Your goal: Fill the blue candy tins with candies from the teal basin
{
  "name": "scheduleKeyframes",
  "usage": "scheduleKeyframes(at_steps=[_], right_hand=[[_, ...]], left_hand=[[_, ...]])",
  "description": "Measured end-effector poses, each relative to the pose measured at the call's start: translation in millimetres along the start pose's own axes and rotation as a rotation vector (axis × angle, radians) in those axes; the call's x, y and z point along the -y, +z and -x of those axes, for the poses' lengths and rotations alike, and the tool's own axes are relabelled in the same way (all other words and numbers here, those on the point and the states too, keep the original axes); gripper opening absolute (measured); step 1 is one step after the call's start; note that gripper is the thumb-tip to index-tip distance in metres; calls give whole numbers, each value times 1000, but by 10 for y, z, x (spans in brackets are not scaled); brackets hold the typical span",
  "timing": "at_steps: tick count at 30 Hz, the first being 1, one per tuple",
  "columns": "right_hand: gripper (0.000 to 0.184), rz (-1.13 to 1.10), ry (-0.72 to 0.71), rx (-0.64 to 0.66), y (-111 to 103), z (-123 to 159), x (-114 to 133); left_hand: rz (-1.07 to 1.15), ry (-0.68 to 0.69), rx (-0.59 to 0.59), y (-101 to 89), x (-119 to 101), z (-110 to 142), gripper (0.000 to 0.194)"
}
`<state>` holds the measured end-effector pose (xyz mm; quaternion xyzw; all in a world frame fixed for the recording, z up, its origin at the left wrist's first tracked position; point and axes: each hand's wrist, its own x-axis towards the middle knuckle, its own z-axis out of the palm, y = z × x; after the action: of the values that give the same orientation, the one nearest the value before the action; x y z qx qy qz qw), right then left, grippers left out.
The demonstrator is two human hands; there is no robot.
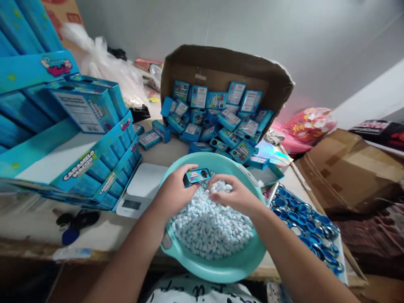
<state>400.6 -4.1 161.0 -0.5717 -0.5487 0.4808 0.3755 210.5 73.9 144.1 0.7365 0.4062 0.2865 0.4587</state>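
My left hand (pixel 177 189) is closed around a small blue candy box (pixel 198 175), tilted over the far side of a turquoise basin (pixel 217 269). Pale blue and white candies (pixel 211 229) fill much of the basin. Just right of the box, my right hand (pixel 229 191) is curled, palm up, around a small heap of these candies. Its fingertips come close to the box's end; whether they touch it I cannot tell. Whatever lies inside the box is hidden from me.
Behind the basin, a brown carton (pixel 217 54) on its side spills several blue boxes. Display trays (pixel 78 168) are stacked at left, beside a white scale (pixel 139 189). A tray of blue-rimmed round pieces (pixel 303 223) lies right, near another carton (pixel 353 168).
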Motion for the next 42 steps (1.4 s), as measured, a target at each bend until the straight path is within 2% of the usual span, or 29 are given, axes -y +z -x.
scheduleKeyframes(at_steps=[2,4,8,12,18,22,25,30,33,37,40,42], right_hand=[[22,-304,-43,-91,-29,-27,29],[21,-487,-119,-180,-17,-104,46],[16,-543,-213,-319,59,-248,70],[15,-472,-199,-412,122,-268,54],[16,-457,-237,-413,175,-246,27],[20,-496,-273,-434,167,-248,59],[25,-475,-248,-458,150,-256,100],[28,-441,-253,-489,167,-286,201],[29,-411,-231,-493,183,-315,299],[31,-488,-249,-505,191,-327,355],[31,-605,-218,-512,204,-321,290],[31,-592,-266,-500,212,-318,240]], left_hand=[[8,42,59,6,-8,8,47],[28,89,133,9,-10,12,46],[79,108,214,14,5,17,46],[66,149,257,29,33,17,49],[21,179,245,14,12,35,48],[0,282,234,-4,-15,51,39],[-10,349,240,-2,-19,42,31],[-26,415,276,4,-10,35,27],[-46,479,250,-7,-22,59,25],[1,420,157,-34,-70,89,26],[-15,401,194,-50,-105,83,27],[-41,360,231,-56,-111,69,26]])
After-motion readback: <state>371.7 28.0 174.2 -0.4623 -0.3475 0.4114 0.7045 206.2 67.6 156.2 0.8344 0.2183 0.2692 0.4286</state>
